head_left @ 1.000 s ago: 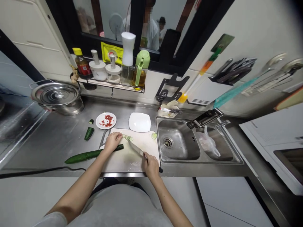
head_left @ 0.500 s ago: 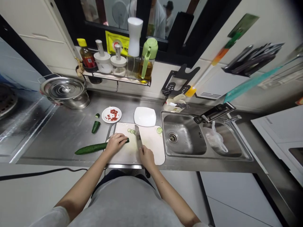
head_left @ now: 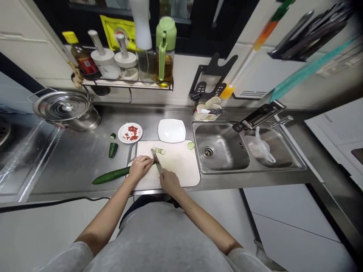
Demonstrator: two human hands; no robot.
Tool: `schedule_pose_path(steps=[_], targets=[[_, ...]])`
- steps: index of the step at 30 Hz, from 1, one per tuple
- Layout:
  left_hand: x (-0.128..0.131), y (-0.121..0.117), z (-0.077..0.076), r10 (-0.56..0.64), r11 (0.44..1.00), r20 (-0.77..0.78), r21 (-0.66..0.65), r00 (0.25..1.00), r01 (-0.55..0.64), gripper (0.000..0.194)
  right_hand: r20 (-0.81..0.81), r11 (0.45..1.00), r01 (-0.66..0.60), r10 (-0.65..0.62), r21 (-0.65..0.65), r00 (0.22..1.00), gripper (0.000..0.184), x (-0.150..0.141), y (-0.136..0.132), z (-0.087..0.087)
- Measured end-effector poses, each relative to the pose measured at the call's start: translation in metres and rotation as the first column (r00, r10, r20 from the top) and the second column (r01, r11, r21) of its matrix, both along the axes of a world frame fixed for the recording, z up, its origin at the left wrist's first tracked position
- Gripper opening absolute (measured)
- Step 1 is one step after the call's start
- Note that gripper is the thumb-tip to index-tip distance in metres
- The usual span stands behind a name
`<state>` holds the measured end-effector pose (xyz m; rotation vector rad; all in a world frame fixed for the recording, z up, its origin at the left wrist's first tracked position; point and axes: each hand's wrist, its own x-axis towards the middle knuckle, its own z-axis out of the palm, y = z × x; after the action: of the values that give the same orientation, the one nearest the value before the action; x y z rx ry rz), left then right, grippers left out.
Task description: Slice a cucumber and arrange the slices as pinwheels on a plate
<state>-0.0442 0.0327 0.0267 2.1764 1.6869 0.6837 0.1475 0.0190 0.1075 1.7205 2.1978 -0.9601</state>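
Note:
A long green cucumber (head_left: 111,176) lies across the left edge of the white cutting board (head_left: 181,166). My left hand (head_left: 140,167) is closed over it near its cut end. In my right hand (head_left: 170,181) is the handle of a kitchen knife (head_left: 157,160), whose blade stands against the cut end, close to my left fingertips. Several thin cucumber slices (head_left: 159,151) lie in a row just beyond the blade. Another small group of slices (head_left: 191,145) sits at the board's far right corner.
Behind the board stand a plate of chopped red pieces (head_left: 131,133) and a white square dish (head_left: 171,130). Cucumber offcuts (head_left: 112,150) lie left of it. A steel pot (head_left: 68,109) is at the far left; a double sink (head_left: 221,151) is on the right.
The knife has moved left, from beside the slices to the cucumber's cut end. My left hand stays on the cucumber. The camera view has tilted downward.

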Motion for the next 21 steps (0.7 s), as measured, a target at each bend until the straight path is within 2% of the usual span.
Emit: schedule_pose_path(steps=[14,21], targets=[[0.001,0.001,0.003,-0.004,1.0,0.016,-0.025,1.0,0.004,0.027,0.034,0.997,0.008,-0.005,-0.083,0.999,0.031,-0.001,-0.011,0.014],[0.002,0.002,0.005,-0.013,1.0,0.058,-0.023,0.998,0.014,0.027,0.047,0.996,-0.011,0.016,-0.092,0.999,0.029,-0.002,-0.012,0.015]])
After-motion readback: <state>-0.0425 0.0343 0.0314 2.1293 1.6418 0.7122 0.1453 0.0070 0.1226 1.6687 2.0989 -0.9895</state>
